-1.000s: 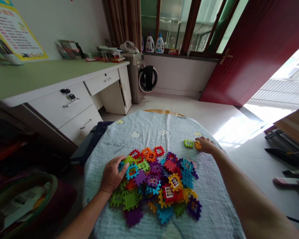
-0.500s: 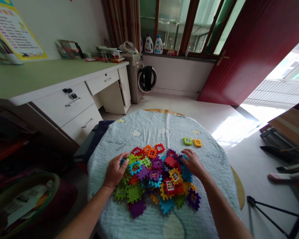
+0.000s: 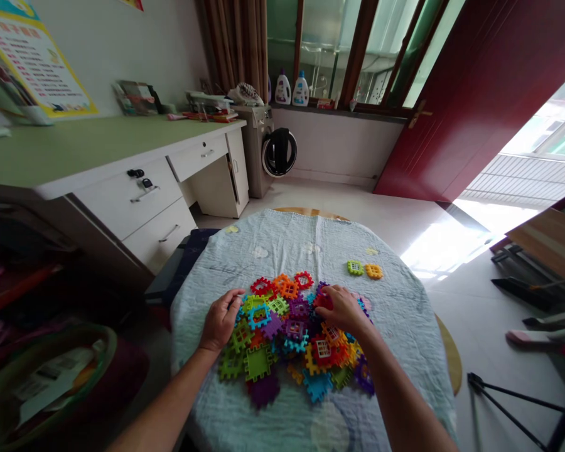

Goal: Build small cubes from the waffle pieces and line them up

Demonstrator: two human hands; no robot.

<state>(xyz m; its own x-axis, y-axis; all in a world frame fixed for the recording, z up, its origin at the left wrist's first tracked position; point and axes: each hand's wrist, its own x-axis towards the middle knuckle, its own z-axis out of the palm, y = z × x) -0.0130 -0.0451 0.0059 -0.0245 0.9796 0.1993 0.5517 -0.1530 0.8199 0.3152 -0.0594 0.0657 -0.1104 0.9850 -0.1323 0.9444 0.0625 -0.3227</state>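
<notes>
A heap of colourful plastic window-shaped building tiles (image 3: 289, 336) lies on a round table under a pale blue quilted cloth (image 3: 287, 251). My left hand (image 3: 221, 320) rests at the heap's left edge, fingers curled against a blue and green tile. My right hand (image 3: 341, 307) lies on the upper right of the heap, fingers bent over a red tile (image 3: 321, 301); whether it grips it is hidden. A green tile (image 3: 355, 268) and an orange tile (image 3: 373, 271) lie apart, side by side, at the far right of the cloth.
A long white desk with drawers (image 3: 136, 188) stands to the left. A small washing machine (image 3: 268, 147) is at the back by the window. A green basket (image 3: 42, 383) sits low left. A dark red door (image 3: 475, 94) stands open at the right, and tripod legs (image 3: 508, 392) stand on the floor.
My right hand has left the orange tile beside the green one at the far right and moved back left onto the heap. My left hand has stayed at the heap's left edge.
</notes>
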